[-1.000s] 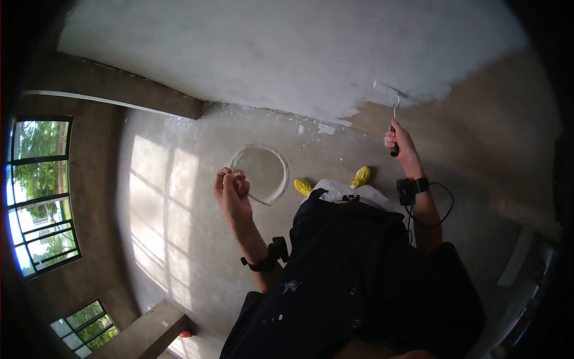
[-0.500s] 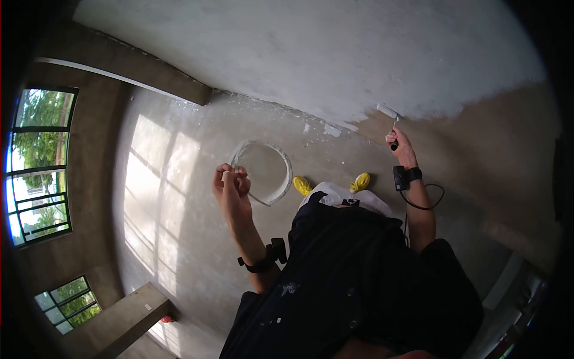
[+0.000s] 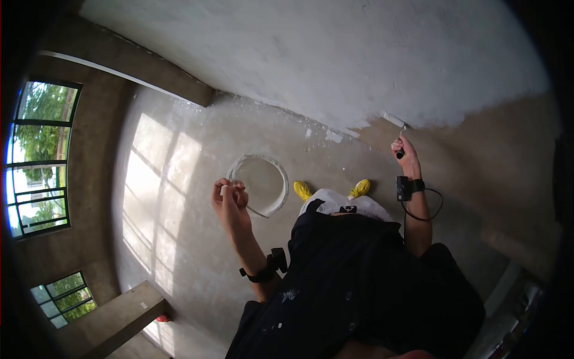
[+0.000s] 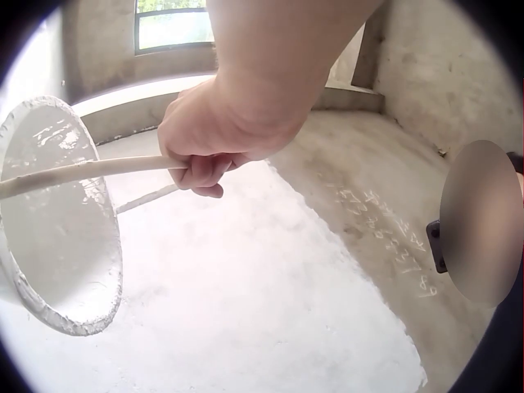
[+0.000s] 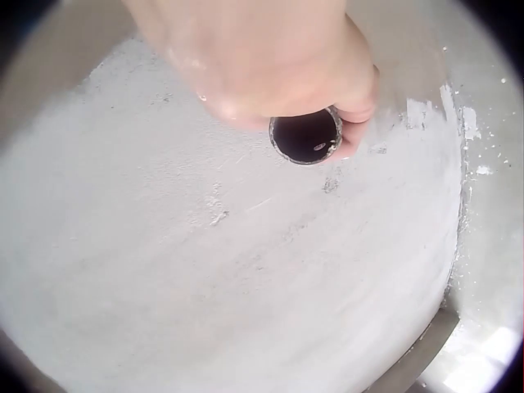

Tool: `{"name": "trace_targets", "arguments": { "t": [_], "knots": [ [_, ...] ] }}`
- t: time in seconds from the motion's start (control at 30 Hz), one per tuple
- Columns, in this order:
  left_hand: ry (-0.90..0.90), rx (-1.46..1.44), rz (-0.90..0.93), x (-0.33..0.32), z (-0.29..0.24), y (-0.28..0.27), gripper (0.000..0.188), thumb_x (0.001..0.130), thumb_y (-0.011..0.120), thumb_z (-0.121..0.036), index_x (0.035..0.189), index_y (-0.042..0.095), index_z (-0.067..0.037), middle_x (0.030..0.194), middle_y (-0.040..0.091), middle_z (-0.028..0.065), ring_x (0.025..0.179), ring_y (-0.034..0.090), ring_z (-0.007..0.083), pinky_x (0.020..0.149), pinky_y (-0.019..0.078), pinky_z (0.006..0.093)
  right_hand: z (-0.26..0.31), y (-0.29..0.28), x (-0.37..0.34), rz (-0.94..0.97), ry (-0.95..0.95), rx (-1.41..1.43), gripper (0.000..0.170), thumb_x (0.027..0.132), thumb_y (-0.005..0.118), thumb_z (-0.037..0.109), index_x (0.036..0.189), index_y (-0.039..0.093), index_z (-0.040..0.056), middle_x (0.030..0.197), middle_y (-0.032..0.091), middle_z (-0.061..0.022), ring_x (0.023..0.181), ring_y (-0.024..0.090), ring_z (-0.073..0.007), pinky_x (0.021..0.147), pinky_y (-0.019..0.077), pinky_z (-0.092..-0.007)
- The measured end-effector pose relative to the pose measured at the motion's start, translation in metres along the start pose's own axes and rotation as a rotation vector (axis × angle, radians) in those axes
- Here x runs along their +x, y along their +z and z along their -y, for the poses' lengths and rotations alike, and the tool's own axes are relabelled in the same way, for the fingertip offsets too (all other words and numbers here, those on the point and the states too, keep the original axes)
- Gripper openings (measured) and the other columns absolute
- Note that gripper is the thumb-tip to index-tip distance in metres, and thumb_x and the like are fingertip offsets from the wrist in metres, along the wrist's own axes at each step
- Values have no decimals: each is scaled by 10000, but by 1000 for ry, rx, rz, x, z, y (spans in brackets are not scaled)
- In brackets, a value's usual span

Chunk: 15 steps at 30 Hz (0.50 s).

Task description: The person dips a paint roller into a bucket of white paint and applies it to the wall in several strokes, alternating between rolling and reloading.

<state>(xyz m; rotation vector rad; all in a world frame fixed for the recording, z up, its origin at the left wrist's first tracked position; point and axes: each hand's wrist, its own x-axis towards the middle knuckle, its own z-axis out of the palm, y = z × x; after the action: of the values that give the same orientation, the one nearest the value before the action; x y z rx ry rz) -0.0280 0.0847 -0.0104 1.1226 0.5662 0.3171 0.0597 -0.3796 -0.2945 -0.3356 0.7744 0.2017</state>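
My left hand (image 3: pixel 230 200) holds a bucket by its wire handle (image 4: pixel 90 170), fingers curled round it. Below hangs the round bucket (image 3: pixel 286 182), its rim coated in white paint; in the left wrist view the bucket (image 4: pixel 82 326) fills the left side, with pale paint inside. My right hand (image 3: pixel 408 158) grips a paint roller (image 3: pixel 393 119) by its black handle. The white roller lies against the wall (image 3: pixel 335 66), near the lower border of the painted part. In the right wrist view the dark handle end (image 5: pixel 304 137) points at the camera, and the hand hides the roller head.
Bare brown wall (image 3: pixel 508 137) lies below and right of the whitened area. White splashes (image 3: pixel 333 136) mark the floor along the wall's foot. My yellow shoes (image 3: pixel 302 190) stand beside the bucket. Windows (image 3: pixel 42 155) and a concrete pillar (image 3: pixel 128 305) are at the left.
My right hand has drawn the roller down the wall, from within the whitened area to its lower border. The left hand keeps hold of the bucket; the head view has tilted slightly.
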Motion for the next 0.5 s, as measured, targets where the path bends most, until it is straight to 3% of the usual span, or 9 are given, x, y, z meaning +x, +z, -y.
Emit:
{"name": "trace_targets", "arguments": {
  "t": [0.07,0.13,0.27,0.5],
  "knots": [
    [-2,1,-2,0,1,-1,100,827,469,39,888,483,-39,748,565,132,472,335,55,426,250,193,12,11,-48,34,44,-30,322,974,505,285,735,432,81,582,368,44,459,348,-40,409,292,-182],
    [-12,9,0,-2,3,3,102,826,468,40,890,484,-38,748,566,131,472,337,56,426,249,194,9,29,-107,43,-18,-117,310,970,513,296,760,442,80,586,363,48,456,344,-31,403,281,-178],
    [-33,7,8,0,6,1,104,828,469,40,897,484,-37,748,566,130,473,342,58,427,252,188,7,39,-138,99,-96,-216,300,957,542,327,813,460,77,591,352,51,449,333,-22,394,269,-178],
    [-41,27,90,5,4,3,97,837,483,34,904,483,-36,740,568,130,475,337,58,428,246,187,-22,-5,-27,-55,-36,-175,342,970,497,329,740,420,87,564,331,45,445,332,-55,401,286,-210]
  ]
}}
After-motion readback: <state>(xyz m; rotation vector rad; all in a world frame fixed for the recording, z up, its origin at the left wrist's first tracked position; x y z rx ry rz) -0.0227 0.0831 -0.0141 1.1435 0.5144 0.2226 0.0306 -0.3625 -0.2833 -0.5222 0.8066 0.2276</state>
